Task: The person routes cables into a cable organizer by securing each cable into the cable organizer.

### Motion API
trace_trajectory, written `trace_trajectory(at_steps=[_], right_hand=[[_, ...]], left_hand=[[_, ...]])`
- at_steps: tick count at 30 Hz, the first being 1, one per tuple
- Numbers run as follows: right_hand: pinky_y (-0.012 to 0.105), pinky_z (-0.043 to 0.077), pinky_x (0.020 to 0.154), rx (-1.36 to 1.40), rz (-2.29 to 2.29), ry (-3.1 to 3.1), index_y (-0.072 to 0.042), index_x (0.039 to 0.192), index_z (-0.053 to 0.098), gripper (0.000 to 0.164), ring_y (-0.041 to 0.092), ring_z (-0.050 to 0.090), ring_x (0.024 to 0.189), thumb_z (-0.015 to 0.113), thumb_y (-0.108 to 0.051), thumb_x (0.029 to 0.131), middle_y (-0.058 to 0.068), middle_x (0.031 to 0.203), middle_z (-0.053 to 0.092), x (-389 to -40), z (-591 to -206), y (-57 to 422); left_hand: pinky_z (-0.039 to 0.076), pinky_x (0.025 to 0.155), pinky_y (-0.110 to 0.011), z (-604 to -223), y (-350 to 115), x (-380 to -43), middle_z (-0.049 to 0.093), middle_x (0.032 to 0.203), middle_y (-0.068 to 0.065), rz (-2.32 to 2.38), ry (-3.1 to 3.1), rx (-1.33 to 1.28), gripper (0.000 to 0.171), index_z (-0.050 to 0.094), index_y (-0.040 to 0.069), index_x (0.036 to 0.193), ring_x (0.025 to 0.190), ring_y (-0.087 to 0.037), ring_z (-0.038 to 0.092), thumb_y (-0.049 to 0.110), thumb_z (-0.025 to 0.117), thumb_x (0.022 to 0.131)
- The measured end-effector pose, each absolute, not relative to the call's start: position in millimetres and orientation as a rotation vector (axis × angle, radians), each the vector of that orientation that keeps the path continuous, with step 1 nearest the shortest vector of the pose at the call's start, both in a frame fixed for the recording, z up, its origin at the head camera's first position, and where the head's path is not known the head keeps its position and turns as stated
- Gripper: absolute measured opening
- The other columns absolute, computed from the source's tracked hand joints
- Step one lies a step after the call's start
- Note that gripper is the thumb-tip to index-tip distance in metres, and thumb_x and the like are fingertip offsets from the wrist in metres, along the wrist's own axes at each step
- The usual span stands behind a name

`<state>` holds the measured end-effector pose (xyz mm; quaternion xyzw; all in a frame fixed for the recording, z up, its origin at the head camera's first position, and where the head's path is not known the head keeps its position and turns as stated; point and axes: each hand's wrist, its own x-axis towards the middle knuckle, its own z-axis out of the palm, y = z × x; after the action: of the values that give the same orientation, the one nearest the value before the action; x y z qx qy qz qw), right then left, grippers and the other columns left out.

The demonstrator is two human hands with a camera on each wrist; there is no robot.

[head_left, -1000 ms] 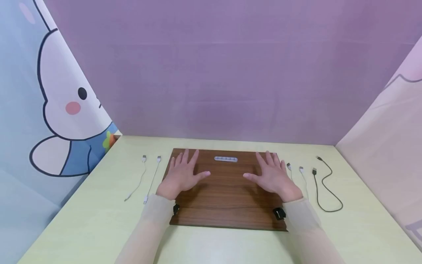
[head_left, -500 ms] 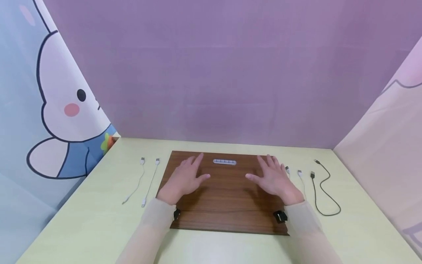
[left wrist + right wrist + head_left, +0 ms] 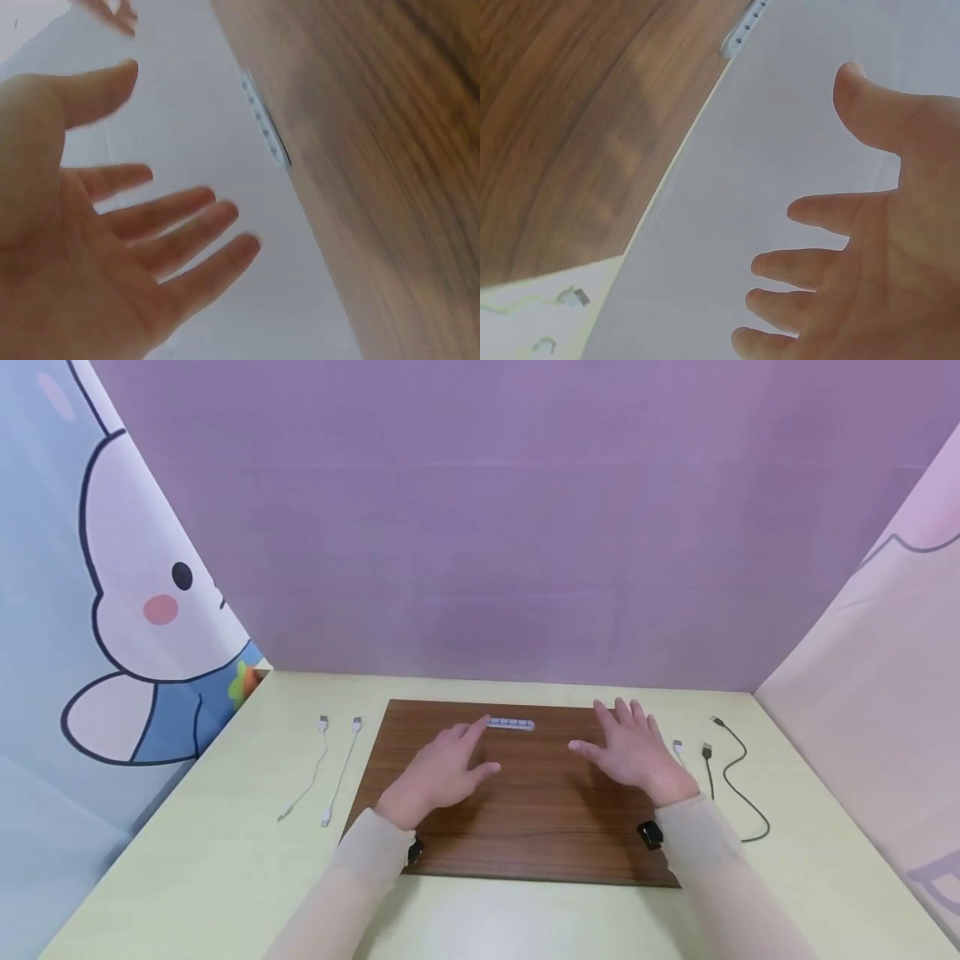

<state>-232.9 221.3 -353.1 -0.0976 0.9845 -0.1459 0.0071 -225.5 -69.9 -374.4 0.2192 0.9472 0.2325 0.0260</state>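
My left hand (image 3: pixel 437 770) hovers over the left half of a dark brown wooden board (image 3: pixel 525 827), fingers spread loosely and holding nothing. Its index fingertip overlaps the left end of a small pale slotted cable holder (image 3: pixel 512 724) in the head view. That holder, a short strip with several notches, lies near the board's far edge. Over the board's right side, my right hand (image 3: pixel 628 747) is held with fingers extended and thumb out, also holding nothing. In the left wrist view the holder (image 3: pixel 264 120) is beyond the left fingertips.
Two white USB cables (image 3: pixel 313 768) (image 3: pixel 343 772) lie left of the board. To the right are a white USB cable (image 3: pixel 678 748), partly hidden by the right arm, and a black USB cable (image 3: pixel 738 785). A purple curtain (image 3: pixel 480 527) hangs behind the pale table (image 3: pixel 187 868).
My left hand has moved right, toward the cable holder. My right hand has shifted slightly right, covering more of the white cables there. Both stay empty.
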Motion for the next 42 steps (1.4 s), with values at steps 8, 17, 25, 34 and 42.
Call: trace_trajectory(at_steps=[8, 17, 25, 34, 42], right_hand=[[0.068, 0.008, 0.117, -0.294, -0.344, 3.095, 0.003, 0.157, 0.027, 0.087, 0.057, 0.010, 0.147, 0.053, -0.058, 0.100, 0.038, 0.159, 0.020, -237, -349, 227], [0.068, 0.014, 0.116, -0.318, -0.292, 3.112, 0.008, 0.154, 0.030, 0.084, 0.060, 0.019, 0.143, 0.053, -0.054, 0.102, 0.041, 0.154, 0.026, -243, -347, 240], [0.065, 0.024, 0.115, -0.329, -0.239, 3.116, 0.015, 0.149, 0.033, 0.084, 0.061, 0.028, 0.139, 0.052, -0.052, 0.102, 0.044, 0.149, 0.033, -250, -344, 253], [0.069, 0.033, 0.107, -0.260, -0.289, 3.076, 0.014, 0.150, 0.030, 0.084, 0.061, 0.030, 0.137, 0.051, -0.052, 0.103, 0.044, 0.149, 0.031, -256, -342, 264], [0.070, 0.038, 0.102, -0.230, -0.345, 3.051, 0.015, 0.149, 0.031, 0.083, 0.059, 0.035, 0.135, 0.049, -0.052, 0.103, 0.043, 0.147, 0.035, -267, -347, 280]], left_hand=[[0.039, 0.111, -0.055, -374, -48, -219, 0.039, 0.158, -0.016, 0.689, 2.844, 0.732, 0.073, 0.029, 0.016, 0.161, 0.142, -0.037, 0.041, 0.049, 0.057, 0.102], [0.038, 0.113, -0.052, -372, -23, -212, 0.041, 0.158, -0.011, 0.718, 2.802, 0.745, 0.068, 0.037, 0.015, 0.157, 0.144, -0.031, 0.041, 0.051, 0.053, 0.103], [0.039, 0.113, -0.049, -369, -1, -206, 0.046, 0.155, -0.010, 0.751, 2.759, 0.761, 0.064, 0.042, 0.012, 0.154, 0.142, -0.028, 0.044, 0.048, 0.055, 0.103], [0.041, 0.112, -0.045, -366, 20, -198, 0.050, 0.153, -0.006, 0.770, 2.716, 0.745, 0.062, 0.046, 0.013, 0.152, 0.140, -0.025, 0.047, 0.049, 0.057, 0.102], [0.045, 0.107, -0.044, -367, 32, -195, 0.055, 0.147, -0.004, 0.837, 2.697, 0.685, 0.059, 0.050, 0.014, 0.149, 0.133, -0.023, 0.052, 0.048, 0.058, 0.101]])
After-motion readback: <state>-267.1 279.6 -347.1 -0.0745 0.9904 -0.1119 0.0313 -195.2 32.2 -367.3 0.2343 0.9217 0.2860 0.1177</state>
